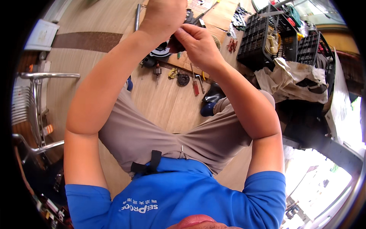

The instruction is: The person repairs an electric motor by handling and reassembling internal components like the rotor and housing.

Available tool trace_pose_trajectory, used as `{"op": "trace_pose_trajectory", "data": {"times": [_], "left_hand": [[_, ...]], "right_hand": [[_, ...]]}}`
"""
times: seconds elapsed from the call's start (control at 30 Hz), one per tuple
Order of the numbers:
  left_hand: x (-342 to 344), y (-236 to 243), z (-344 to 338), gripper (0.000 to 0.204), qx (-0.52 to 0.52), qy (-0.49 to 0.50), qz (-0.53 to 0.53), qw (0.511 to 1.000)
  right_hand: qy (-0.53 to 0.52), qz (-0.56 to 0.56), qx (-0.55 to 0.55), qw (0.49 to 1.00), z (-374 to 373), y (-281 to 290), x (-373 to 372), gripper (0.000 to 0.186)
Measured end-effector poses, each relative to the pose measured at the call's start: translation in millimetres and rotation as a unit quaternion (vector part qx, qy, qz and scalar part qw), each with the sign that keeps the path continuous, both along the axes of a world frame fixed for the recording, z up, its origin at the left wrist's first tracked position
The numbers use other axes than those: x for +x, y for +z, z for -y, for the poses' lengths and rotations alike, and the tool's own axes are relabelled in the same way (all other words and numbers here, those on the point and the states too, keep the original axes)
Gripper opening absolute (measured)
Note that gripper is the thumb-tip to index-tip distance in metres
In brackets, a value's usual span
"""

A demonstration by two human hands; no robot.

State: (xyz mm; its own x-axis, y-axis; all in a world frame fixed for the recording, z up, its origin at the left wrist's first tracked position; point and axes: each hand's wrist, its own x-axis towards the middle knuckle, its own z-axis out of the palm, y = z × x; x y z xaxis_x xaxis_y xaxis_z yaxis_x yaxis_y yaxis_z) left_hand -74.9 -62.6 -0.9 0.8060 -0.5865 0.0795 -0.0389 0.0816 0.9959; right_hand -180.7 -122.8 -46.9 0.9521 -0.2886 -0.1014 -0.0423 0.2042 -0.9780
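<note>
My left hand (162, 17) is curled at the top edge, over a dark machine part with a silver ring (160, 50); what its fingers grip is hidden. My right hand (196, 45) touches it, thumb and fingers pinched on a small dark piece (175, 45). Below them on the floor and a wooden board (185, 61) lie a motor rotor (158, 71), a yellow part (173, 73), a black disc (183, 79), a red-handled screwdriver (195, 87) and a bent metal tool (201, 84). A metal tube (137, 17) lies left of my left hand.
Black plastic crates (255, 38) with assorted items and a dirty cloth (291, 78) stand at the right, near red small parts (231, 45) and scattered metal pieces (238, 21). A chrome-framed chair (49, 75) is at the left. My legs are spread on the wooden floor (160, 110).
</note>
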Motion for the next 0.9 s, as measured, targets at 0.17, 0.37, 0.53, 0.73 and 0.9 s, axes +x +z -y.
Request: {"op": "trace_pose_trajectory", "data": {"times": [0.17,0.37,0.53,0.73,0.9], "left_hand": [[17,7,-2,0.035,-0.047,0.031,0.138,0.989],[35,31,-13,0.037,-0.173,0.008,-0.085,0.981],[36,20,-18,0.035,-0.194,-0.063,-0.218,0.954],[28,19,-20,0.034,-0.185,-0.091,-0.285,0.936],[51,4,-30,0.035,-0.148,-0.066,-0.359,0.919]], "right_hand": [[0.006,0.014,-0.047,0.999,-6,-14,1,0.025],[0.044,-0.028,-0.06,0.997,-10,-10,0,0.024],[0.02,0.026,0.082,0.996,-7,-3,7,0.023],[0.028,0.027,-0.007,0.999,3,21,8,0.018],[-0.002,0.084,-0.275,0.958,7,15,13,0.014]]}}
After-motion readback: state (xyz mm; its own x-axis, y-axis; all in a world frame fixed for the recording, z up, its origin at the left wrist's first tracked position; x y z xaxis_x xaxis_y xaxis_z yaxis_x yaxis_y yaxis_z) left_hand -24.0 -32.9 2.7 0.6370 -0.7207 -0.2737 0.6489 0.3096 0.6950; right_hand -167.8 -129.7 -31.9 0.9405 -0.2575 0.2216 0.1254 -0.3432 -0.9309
